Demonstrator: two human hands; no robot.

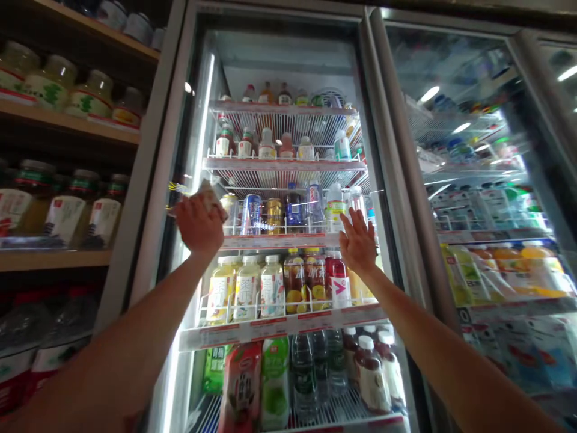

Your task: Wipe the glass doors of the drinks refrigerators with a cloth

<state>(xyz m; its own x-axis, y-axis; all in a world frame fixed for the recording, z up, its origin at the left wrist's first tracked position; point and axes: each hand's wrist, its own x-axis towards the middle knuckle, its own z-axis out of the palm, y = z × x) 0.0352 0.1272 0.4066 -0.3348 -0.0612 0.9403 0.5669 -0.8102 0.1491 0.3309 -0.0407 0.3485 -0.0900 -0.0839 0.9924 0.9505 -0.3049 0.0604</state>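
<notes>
A drinks fridge with a glass door stands in front of me, its wire shelves full of bottles and cans. My left hand is closed on a crumpled pale cloth and presses it to the glass at the left, level with the row of cans. My right hand lies flat on the glass with fingers spread, holding nothing, in front of clear bottles. Below the hands sit yellow-label bottles and red juice bottles.
A wooden shelf unit with jars and bottles stands to the left. A second glass-door fridge with drinks stands to the right, its glass full of light reflections. The lowest visible shelf holds large bottles.
</notes>
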